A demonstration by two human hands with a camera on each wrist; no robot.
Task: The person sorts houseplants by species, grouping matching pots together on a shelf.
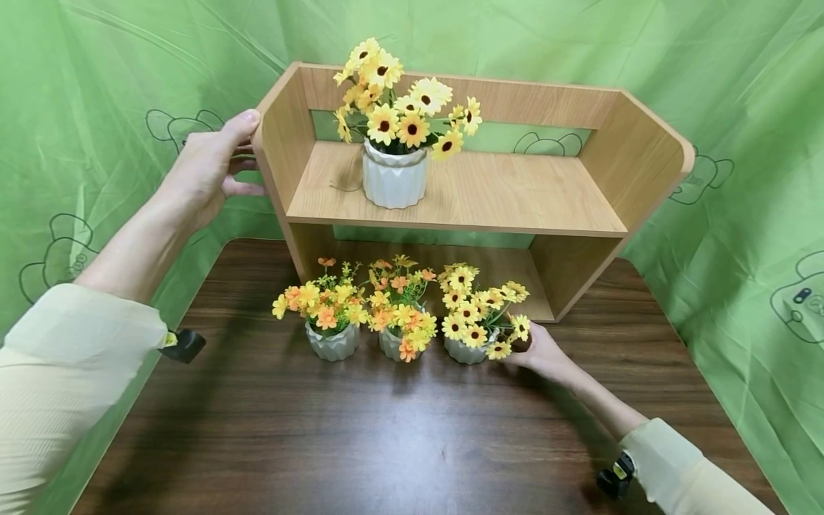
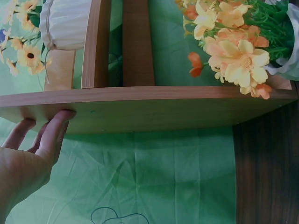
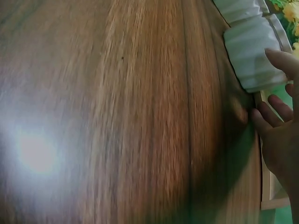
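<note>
A wooden two-tier shelf point(image 1: 450, 189) stands on the dark table. My left hand point(image 1: 207, 168) touches the outer face of its left side panel point(image 2: 154, 112), fingers extended. On the upper board is a white ribbed pot point(image 1: 395, 179) of yellow daisy-like flowers point(image 1: 412, 129). In front of the lower tier, three similar pots form a row, with orange-yellow flowers point(image 1: 325, 304) at left, more orange-yellow flowers point(image 1: 402, 315) in the middle and yellow daisies point(image 1: 473, 315) at right. My right hand point(image 1: 541, 354) is beside the right pot point(image 3: 254, 51), its thumb overlapping the pot in the right wrist view, fingers loosely bent.
The brown wood-grain table point(image 1: 386, 436) extends in front of the pots. Green fabric point(image 1: 161, 57) printed with cartoon outlines hangs behind the shelf and at both sides. The shelf's right side panel point(image 1: 634, 154) stands behind my right hand.
</note>
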